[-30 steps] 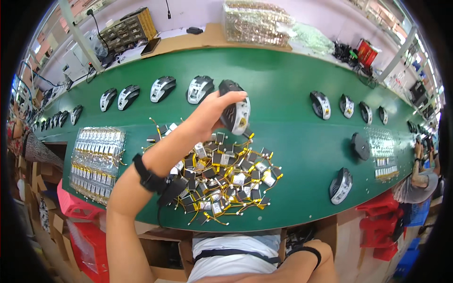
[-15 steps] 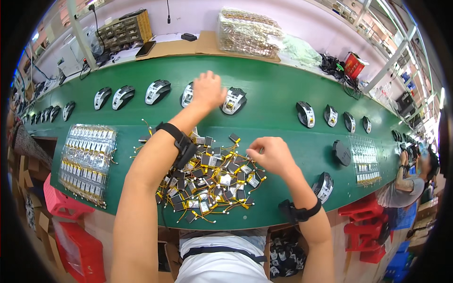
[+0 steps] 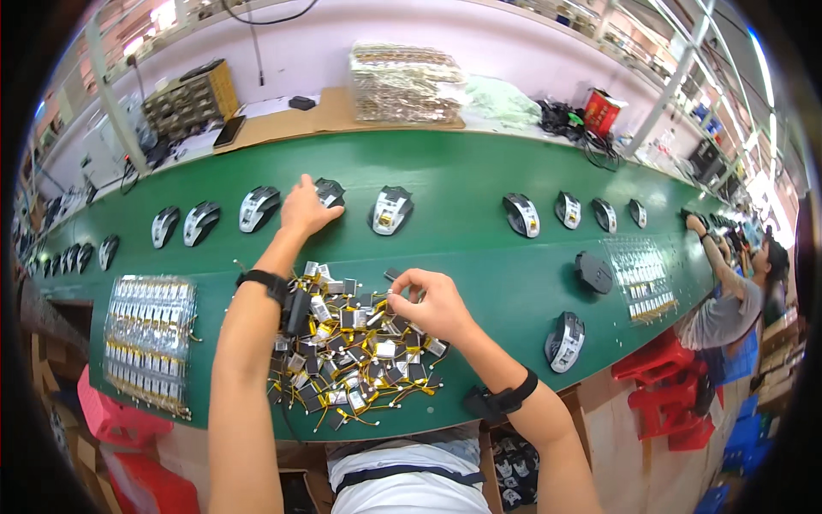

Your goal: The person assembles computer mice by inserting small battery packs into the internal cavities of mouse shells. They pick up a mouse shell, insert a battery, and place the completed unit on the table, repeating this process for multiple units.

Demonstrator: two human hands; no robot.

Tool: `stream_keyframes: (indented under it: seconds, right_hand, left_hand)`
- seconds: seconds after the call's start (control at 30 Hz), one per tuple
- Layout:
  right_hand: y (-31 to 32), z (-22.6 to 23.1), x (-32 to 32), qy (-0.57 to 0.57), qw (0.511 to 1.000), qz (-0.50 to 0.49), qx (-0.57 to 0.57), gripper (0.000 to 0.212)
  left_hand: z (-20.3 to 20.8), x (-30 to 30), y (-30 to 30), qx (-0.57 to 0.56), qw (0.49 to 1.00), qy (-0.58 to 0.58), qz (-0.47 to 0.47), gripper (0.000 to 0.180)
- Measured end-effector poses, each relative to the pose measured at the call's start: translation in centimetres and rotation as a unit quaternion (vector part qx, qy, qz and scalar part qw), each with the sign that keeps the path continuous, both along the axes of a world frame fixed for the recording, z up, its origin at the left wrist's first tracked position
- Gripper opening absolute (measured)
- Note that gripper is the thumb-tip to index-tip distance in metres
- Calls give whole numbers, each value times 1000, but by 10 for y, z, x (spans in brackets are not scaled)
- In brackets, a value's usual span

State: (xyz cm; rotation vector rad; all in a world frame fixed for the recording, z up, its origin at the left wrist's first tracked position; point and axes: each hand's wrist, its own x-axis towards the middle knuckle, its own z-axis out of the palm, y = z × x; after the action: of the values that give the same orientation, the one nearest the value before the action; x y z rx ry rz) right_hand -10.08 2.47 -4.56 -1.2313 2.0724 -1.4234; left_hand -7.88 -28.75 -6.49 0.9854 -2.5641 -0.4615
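Observation:
At the far side of the green bench, my left hand is on a half-assembled computer mouse, fingers along its left side and thumb at its near edge. Part of that mouse is hidden by the hand. My right hand is closed in a pinch at the upper right of a heap of small wired battery packs. Whatever lies between its fingertips is too small to make out. To the right of my left hand stands another mouse, white and black with a yellow part showing in its opening.
More mice stand in a row leftward; others stand to the right. Battery trays lie at the left and right. Near the right tray are a black round object and a mouse. A co-worker sits far right.
My left hand has gone from the right of the mouse to its left side, and that mouse sits nearer its right neighbour. My right hand has moved left to the heap. The view has shifted.

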Motion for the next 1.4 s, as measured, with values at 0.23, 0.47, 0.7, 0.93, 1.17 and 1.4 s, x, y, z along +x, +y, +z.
stream_keyframes:
  seconds: [0.23,0.47,0.7,0.93,1.17,1.4]
  right_hand:
    - [19,8,19,-354,923,49,-146,13]
    - [15,32,40,-251,955,56,-147,13]
    - [1,45,65,-195,974,-20,-116,10]
    - [-15,45,72,-203,971,-32,-125,13]
    - [-17,44,80,-180,974,-53,-130,14]
    - [-20,35,90,-106,978,-76,-162,17]
  left_hand:
    - [50,61,63,571,758,290,-125,49]
    - [60,138,155,663,603,411,-166,41]
    - [55,148,172,621,596,480,-172,56]
    - [54,154,174,529,617,524,-255,63]
    - [55,162,185,457,679,520,-245,70]
    - [45,166,186,420,705,517,-241,74]
